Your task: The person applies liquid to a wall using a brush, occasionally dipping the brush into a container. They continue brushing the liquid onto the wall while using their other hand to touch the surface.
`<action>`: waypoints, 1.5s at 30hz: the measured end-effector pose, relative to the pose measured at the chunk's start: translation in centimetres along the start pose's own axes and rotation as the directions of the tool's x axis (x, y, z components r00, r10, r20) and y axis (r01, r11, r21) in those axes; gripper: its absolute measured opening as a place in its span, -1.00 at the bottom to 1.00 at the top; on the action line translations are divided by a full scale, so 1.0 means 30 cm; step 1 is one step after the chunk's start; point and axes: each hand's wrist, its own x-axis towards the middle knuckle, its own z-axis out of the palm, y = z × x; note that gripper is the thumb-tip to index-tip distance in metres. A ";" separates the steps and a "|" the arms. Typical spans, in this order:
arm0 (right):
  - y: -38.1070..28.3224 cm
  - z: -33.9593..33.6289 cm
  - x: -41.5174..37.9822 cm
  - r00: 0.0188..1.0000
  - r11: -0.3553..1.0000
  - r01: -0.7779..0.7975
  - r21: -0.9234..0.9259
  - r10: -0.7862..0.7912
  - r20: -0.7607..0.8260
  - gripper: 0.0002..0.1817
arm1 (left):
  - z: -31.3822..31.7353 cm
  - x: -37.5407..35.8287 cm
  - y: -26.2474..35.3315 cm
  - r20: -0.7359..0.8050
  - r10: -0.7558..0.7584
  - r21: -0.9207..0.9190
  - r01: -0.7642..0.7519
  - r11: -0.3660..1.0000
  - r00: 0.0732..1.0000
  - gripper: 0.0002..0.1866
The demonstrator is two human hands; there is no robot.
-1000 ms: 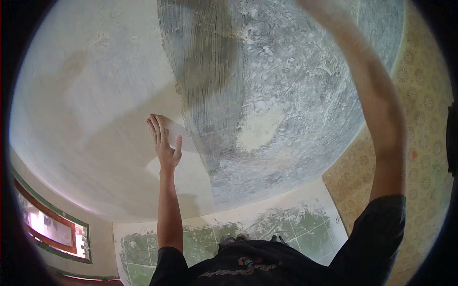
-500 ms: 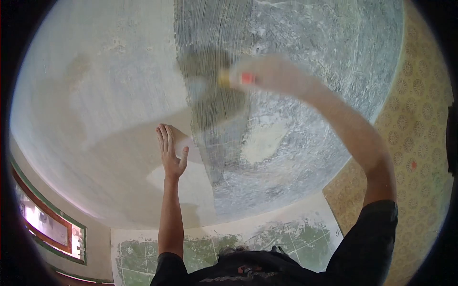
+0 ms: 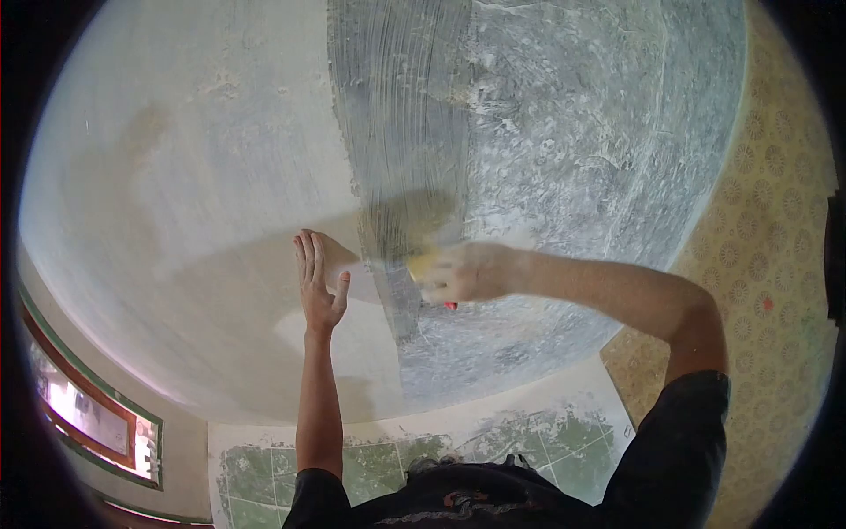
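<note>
— What's the left hand (image 3: 317, 280) doing?

— It's flat against the wall (image 3: 176, 220), fingers straight, together and pointing up, thumb out to the side. Nothing in it; the grip is released. The forearm runs straight up from the black sleeve (image 3: 308, 498) to the wrist.

— And the right hand (image 3: 467, 271)?

— Clenched round a brush (image 3: 414, 231), just right of the left hand, apart from it. The elbow is bent and cocked out to the side, the forearm lying nearly level across the wall. The hand is blurred, so I can't make out single fingers.

— Where's the brush exactly?

— Its dark bristles press on the wall above the knuckles, at the lower end of a grey streaked band (image 3: 405, 115). A yellowish ferrule and a bit of red handle show at the fist.

— Anything else around?

— Patterned wallpaper (image 3: 767, 264) to the right, a window (image 3: 88, 423) low on the left.
</note>
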 end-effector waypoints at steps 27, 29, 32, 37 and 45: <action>0.362 -0.486 0.001 0.734 0.718 -0.679 0.153 0.667 0.129 -0.67 | 0.049 -0.004 0.009 -0.081 0.011 -0.028 -0.014 1.000 0.997 -0.12; 0.530 -0.593 0.006 0.840 0.840 -0.499 -0.215 0.408 -0.357 -0.75 | 0.059 -0.007 0.003 -0.096 0.022 -0.017 -0.024 1.000 0.995 -0.11; 0.618 -0.597 0.011 0.802 0.800 -0.533 -0.276 0.373 -0.466 -0.73 | 0.072 -0.004 0.018 -0.121 0.002 -0.001 -0.002 1.000 0.993 -0.12; 0.266 -0.367 0.046 0.603 0.515 -0.795 0.320 0.727 0.329 -0.54 | 0.052 -0.006 0.023 -0.102 0.009 -0.025 -0.012 1.000 0.995 -0.13; 0.115 -0.151 -0.043 0.787 0.673 -0.609 0.421 0.444 0.428 -0.57 | 0.059 -0.008 0.005 -0.126 0.047 0.028 -0.044 0.999 0.991 -0.12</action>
